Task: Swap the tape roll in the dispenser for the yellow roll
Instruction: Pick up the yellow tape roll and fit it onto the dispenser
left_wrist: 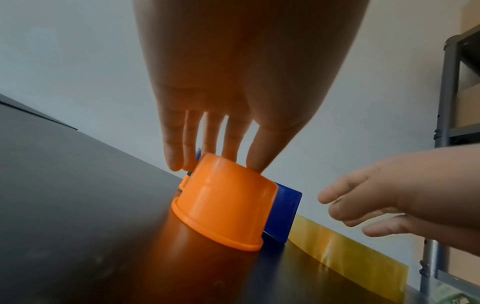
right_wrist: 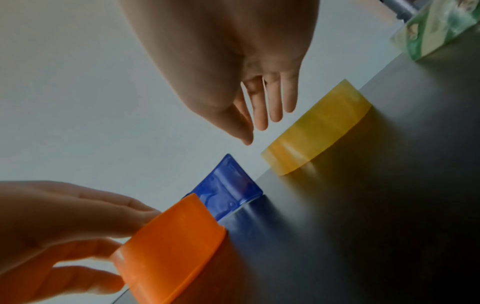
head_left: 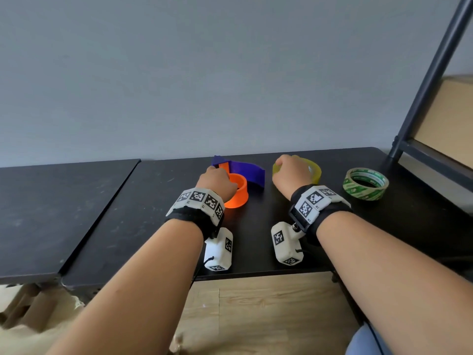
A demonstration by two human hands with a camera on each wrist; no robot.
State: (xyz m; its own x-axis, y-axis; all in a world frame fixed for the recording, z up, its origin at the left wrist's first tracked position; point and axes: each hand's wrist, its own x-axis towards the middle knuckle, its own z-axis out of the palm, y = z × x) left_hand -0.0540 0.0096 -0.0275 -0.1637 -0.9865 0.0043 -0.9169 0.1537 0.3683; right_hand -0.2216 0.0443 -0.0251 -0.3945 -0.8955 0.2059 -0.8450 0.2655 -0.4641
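The dispenser lies on the black table: a blue body with an orange hub that carries no tape. My left hand holds the hub from above, thumb on the near rim and fingers over its far side. The yellow roll lies flat to the right of the dispenser. My right hand hovers just over its left part, fingers relaxed and holding nothing.
A green-printed tape roll lies flat further right. A dark metal shelf frame with a cardboard box stands at the table's right end. A second black table adjoins on the left. The wall runs close behind.
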